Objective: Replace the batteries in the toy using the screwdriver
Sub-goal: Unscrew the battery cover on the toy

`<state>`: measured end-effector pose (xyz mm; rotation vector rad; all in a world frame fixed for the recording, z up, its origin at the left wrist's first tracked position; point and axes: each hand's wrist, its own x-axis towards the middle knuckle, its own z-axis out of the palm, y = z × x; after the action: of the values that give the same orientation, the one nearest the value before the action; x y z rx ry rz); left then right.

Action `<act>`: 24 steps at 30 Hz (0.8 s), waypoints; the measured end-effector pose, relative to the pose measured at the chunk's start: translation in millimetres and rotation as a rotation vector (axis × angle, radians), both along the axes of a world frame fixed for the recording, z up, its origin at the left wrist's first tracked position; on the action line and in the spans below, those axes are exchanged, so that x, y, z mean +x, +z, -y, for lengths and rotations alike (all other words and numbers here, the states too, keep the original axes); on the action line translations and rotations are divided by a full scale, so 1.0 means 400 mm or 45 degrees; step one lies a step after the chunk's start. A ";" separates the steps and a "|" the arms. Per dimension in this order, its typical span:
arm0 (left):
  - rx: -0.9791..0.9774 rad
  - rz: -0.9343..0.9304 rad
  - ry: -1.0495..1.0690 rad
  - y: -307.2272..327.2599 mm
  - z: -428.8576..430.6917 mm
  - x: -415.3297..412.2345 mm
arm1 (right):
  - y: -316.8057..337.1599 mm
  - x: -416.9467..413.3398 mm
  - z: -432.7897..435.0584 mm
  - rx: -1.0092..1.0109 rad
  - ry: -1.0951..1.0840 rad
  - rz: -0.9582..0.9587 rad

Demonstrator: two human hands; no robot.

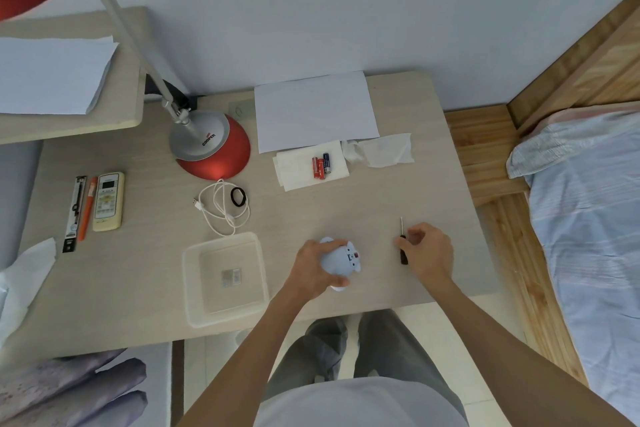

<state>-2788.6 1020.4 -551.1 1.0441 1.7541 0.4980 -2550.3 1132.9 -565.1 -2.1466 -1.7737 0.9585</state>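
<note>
My left hand grips a small pale-blue toy lying on the table near its front edge, the toy's underside with a small red spot turned up. To its right a small screwdriver with a dark handle and thin metal shaft lies on the table, shaft pointing away from me. My right hand has its fingers curled at the handle and pinches it. Farther back, three batteries, two red and one blue, lie on a folded white tissue.
A clear plastic tray sits left of the toy. A red lamp base, white cable, black ring, remote, pens and paper sheets lie farther back. A crumpled tissue is right of the batteries. A bed stands to the right.
</note>
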 end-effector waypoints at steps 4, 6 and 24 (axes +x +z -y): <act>-0.008 0.002 -0.015 -0.003 0.000 -0.004 | 0.028 -0.038 0.028 0.062 0.182 -0.025; -0.023 0.012 -0.011 -0.004 -0.002 -0.007 | 0.036 -0.076 0.053 -0.067 0.387 -0.144; 0.162 -0.232 -0.135 0.006 0.048 -0.042 | 0.028 -0.173 0.123 -0.179 0.719 -0.344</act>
<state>-2805.5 1001.2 -548.8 1.3000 1.8327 0.4649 -2619.6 1083.7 -554.1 -1.4951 -2.2609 1.4540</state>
